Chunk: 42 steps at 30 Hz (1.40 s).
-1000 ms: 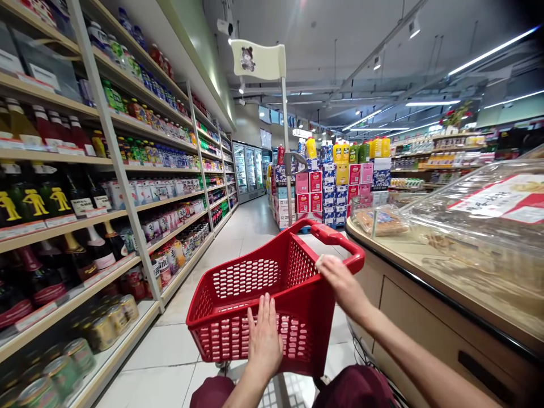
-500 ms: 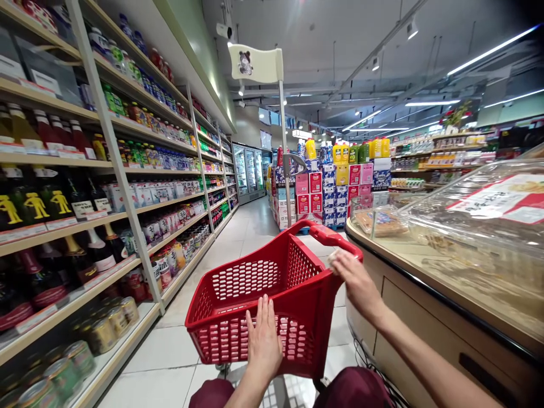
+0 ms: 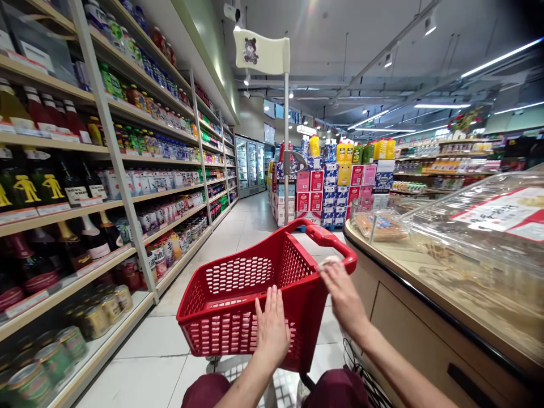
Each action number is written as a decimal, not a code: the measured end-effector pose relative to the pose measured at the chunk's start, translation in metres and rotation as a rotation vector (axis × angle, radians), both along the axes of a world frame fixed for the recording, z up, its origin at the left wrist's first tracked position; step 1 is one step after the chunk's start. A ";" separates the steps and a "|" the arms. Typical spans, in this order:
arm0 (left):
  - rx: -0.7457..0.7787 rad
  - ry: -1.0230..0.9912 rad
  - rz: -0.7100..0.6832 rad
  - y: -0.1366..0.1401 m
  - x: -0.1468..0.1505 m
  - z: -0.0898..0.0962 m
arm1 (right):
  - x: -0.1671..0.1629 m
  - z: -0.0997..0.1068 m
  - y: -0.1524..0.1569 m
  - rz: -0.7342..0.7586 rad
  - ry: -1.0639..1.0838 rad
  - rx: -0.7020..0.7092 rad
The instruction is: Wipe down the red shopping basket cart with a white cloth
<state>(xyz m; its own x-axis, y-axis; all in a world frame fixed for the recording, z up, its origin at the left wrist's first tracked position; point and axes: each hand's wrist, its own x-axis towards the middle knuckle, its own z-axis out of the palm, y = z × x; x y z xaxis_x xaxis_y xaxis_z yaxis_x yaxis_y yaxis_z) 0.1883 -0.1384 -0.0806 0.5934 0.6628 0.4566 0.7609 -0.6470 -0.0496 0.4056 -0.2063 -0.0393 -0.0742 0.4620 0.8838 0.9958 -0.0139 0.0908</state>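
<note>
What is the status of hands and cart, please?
Left hand flat against red cart. Right hand holding whitish wad at cart's upper edge. Display counter close at right.

"Where's the cart [image 3: 308, 300]?"
"Near, on the floor [image 3: 144, 345], between the shelves [image 3: 118, 170] on the left and the surface [image 3: 408, 323] on the right."
"And the hands?"
"Left hand [image 3: 273, 334] at the cart's near side. Right hand [image 3: 342, 292] farther right, just beside the handle [image 3: 331, 241], a cloth [image 3: 330, 260] under its fingertips."
"Farther off?"
"Stacked boxes [image 3: 317, 181] beyond the cart, bottles [image 3: 346, 152] on top. Fridges [image 3: 250, 161] lie beyond, to the left."
"On the surface?"
"A food pack [image 3: 378, 225], toward its left end."
</note>
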 end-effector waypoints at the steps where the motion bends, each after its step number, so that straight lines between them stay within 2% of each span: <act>1: -0.003 0.002 0.001 0.001 0.000 0.001 | -0.002 -0.001 0.002 0.045 -0.042 -0.028; 3: -0.013 0.014 -0.008 0.002 0.001 0.002 | -0.002 0.001 0.005 0.040 -0.053 -0.047; 7: -0.062 0.036 -0.023 0.006 0.005 0.006 | 0.003 0.005 0.016 -0.137 0.102 0.048; 9: -0.085 0.035 -0.030 0.009 0.007 0.008 | -0.004 0.001 0.023 -0.063 0.064 0.036; 12: -0.100 0.037 -0.052 0.015 0.007 0.009 | -0.009 -0.005 0.031 0.116 -0.039 -0.065; 13: -0.104 0.038 -0.057 0.016 0.006 0.009 | -0.005 -0.005 0.033 0.118 -0.029 -0.075; 16: -0.125 0.036 -0.043 0.022 0.003 0.009 | 0.011 0.000 0.038 -0.039 0.095 -0.010; 18: -0.151 0.035 -0.033 0.025 0.002 0.010 | 0.011 -0.001 0.046 -0.082 0.117 0.005; 23: -0.232 0.065 -0.078 0.036 -0.003 0.015 | -0.016 -0.014 0.069 0.160 -0.045 -0.176; 25: -0.237 0.084 -0.045 0.042 -0.013 0.015 | -0.009 -0.013 0.073 0.133 -0.024 -0.164; 27: -0.237 0.090 0.023 0.047 -0.022 0.014 | 0.003 -0.010 0.076 0.044 0.047 -0.087; 29: -0.250 0.093 0.057 0.050 -0.027 0.013 | 0.005 -0.012 0.082 0.021 0.092 -0.053; 34: -0.310 0.084 0.023 0.054 -0.021 0.018 | -0.027 -0.031 0.105 0.251 0.030 -0.206; 37: -0.300 0.104 -0.018 0.057 -0.030 0.018 | -0.022 -0.033 0.118 0.222 0.097 -0.174; 40: -0.282 0.094 0.063 0.060 -0.044 0.012 | -0.017 -0.035 0.125 0.191 0.184 -0.162; 42: -0.289 0.090 0.100 0.060 -0.045 0.009 | -0.030 -0.042 0.127 0.237 0.187 -0.196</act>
<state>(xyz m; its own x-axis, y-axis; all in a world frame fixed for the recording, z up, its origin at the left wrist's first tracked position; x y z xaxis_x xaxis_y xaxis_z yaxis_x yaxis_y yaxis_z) 0.1438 -0.0783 -0.0720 0.5485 0.8144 0.1894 0.8222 -0.5666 0.0551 0.3753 -0.0791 -0.0814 -0.0451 0.6133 0.7886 0.9689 0.2190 -0.1149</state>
